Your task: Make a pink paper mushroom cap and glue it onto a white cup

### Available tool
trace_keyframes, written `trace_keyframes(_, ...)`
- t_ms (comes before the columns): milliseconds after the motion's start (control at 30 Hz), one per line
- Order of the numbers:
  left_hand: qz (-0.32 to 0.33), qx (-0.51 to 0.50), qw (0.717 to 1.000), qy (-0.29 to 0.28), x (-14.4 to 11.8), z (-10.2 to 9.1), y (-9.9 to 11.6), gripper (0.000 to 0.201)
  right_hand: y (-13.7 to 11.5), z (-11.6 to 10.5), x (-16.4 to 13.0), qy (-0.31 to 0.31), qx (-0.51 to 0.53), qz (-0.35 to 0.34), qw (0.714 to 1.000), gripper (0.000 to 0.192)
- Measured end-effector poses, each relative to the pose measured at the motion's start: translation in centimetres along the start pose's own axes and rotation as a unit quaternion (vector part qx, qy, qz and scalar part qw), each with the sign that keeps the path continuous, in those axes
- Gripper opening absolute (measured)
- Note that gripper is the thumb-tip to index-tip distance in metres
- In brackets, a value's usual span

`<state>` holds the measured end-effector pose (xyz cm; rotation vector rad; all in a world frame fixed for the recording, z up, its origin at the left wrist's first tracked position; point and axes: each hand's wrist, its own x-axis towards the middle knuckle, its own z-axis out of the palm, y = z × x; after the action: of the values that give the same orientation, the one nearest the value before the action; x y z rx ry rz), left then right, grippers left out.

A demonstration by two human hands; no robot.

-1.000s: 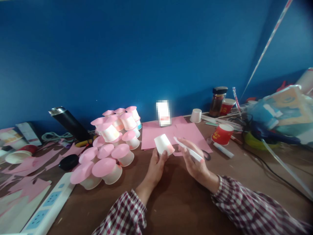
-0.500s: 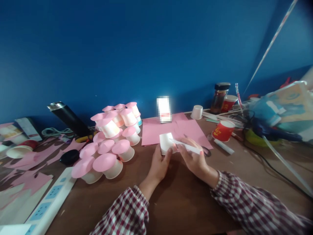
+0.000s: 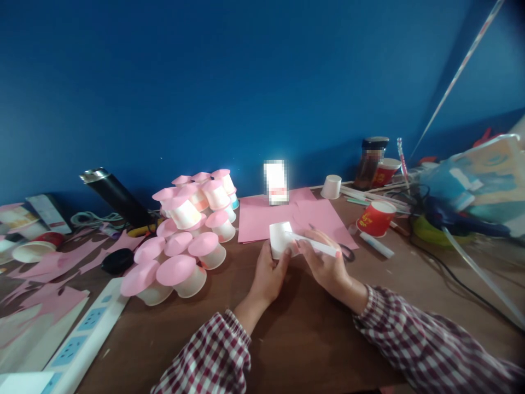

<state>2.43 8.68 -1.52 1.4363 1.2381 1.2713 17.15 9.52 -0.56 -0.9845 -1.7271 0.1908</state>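
Since a second ago, our left hand has tipped the white paper cup upright, fingers clamped around it; our right hand grips a white pen touching it. Beyond lies pink paper; leftward, pink-topped cups

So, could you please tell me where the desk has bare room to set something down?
Bare wood lies on the table between the sleeves, and between the power strip and left hand. Crowded: the pink-topped cups and right-hand clutter.
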Motion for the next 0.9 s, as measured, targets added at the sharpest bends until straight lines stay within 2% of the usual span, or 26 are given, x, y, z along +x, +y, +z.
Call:
trace_keyframes(567, 0.002, -0.006, 1.000, 0.011, 0.03, 0.05, -0.25, 0.038, -0.19, 0.02, 0.18, -0.009, 0.008, -0.004, 1.000, 0.016)
trace_keyframes(767, -0.005, 0.006, 1.000, 0.009, 0.06, -0.03, -0.20, 0.037, -0.39, -0.12, 0.25, -0.029, 0.018, -0.001, 0.999, 0.014)
trace_keyframes(900, 0.002, 0.001, 1.000, 0.006, 0.03, -0.08, -0.15, 0.035, -0.39, -0.12, 0.17, -0.019, 0.027, -0.006, 0.999, 0.014)
